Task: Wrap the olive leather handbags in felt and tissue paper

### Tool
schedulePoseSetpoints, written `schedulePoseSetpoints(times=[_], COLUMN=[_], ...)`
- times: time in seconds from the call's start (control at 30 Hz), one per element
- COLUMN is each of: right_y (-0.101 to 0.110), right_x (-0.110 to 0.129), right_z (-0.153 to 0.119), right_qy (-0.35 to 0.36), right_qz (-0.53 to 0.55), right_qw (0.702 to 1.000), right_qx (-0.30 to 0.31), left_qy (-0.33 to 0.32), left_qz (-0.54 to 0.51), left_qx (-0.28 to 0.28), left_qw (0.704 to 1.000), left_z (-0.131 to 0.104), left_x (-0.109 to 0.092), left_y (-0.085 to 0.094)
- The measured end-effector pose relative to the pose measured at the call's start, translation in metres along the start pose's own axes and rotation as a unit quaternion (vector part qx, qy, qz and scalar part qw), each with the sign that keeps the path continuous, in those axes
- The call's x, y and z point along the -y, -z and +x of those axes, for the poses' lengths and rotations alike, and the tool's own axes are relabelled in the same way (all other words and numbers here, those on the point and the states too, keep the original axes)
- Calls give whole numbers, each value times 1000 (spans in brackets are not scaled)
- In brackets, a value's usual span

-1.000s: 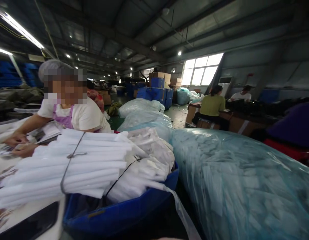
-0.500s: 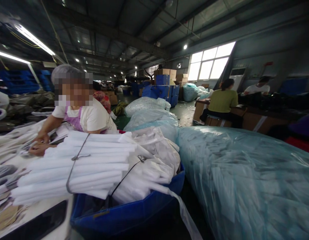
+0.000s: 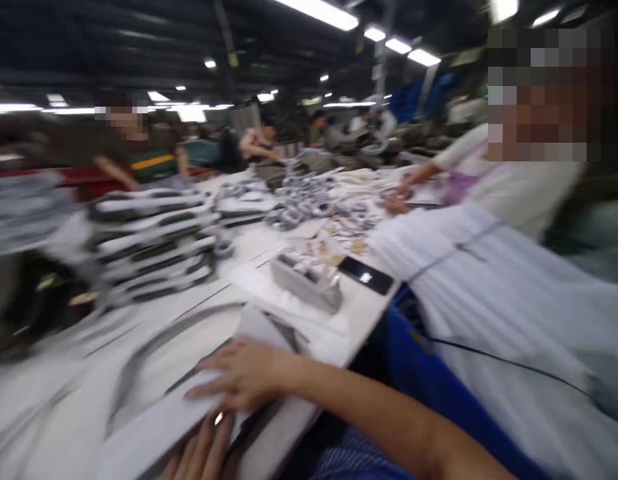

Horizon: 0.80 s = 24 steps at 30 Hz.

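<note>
On the white tabletop in front of me lies a flat white piece with dark edges (image 3: pixel 153 420), with a grey curved strap (image 3: pixel 133 360) arching behind it. My right hand (image 3: pixel 251 375) rests on the piece, fingers spread and flat. Lower down, my left hand (image 3: pixel 203 448) shows only its fingers, stretched out along the dark edge of the piece. A small shiny spot sits near those fingertips; I cannot make out what it is. Beyond my hands lies a grey box-like holder (image 3: pixel 306 283). The view is smeared by motion.
A phone (image 3: pixel 366 275) lies at the table's edge. Stacked white-and-dark pieces (image 3: pixel 153 240) stand left. Right are a blue bin (image 3: pixel 429 373) and a tied bundle of white rolls (image 3: pixel 489 287). A co-worker's hands (image 3: pixel 399 200) work behind the bundle; other people sit across the table.
My view has swung left from the bagged bundles and bin to the worktable. Both my hands, out of view before, now show on the white piece.
</note>
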State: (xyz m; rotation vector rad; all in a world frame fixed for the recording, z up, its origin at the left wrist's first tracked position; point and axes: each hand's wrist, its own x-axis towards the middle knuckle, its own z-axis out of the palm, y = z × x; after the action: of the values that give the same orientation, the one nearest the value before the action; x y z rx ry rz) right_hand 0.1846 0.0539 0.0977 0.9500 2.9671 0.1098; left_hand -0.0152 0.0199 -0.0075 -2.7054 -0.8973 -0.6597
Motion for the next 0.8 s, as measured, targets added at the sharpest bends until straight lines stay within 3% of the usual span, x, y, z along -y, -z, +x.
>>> schedulePoseSetpoints(times=[0.03, 0.1, 0.23, 0.37, 0.6, 0.73, 0.8], right_y=[-10, -20, 1, 13, -37, -44, -40], right_x=[-6, -18, -34, -19, -7, -6, -5], right_z=[13, 27, 9, -18, -9, -10, -11], right_qy=[-34, -29, -28, -45, -41, -16, -6], right_qz=[62, 181, 286, 257, 155, 158, 170], right_qw=[996, 979, 949, 958, 985, 987, 985], right_qx=[-48, -93, -128, -123, -61, -24, 1], left_qy=[48, 76, 111, 152, 183, 177, 169], left_qz=[40, 80, 47, -22, -82, -79, -49], left_qx=[12, 53, 104, 123, 119, 81, 35], left_qw=[998, 992, 987, 980, 972, 978, 984], left_z=[-18, -33, -23, -19, -26, -25, -28], left_x=[-1, -4, -7, -13, -15, -15, -14], left_y=[13, 30, 43, 45, 40, 39, 30])
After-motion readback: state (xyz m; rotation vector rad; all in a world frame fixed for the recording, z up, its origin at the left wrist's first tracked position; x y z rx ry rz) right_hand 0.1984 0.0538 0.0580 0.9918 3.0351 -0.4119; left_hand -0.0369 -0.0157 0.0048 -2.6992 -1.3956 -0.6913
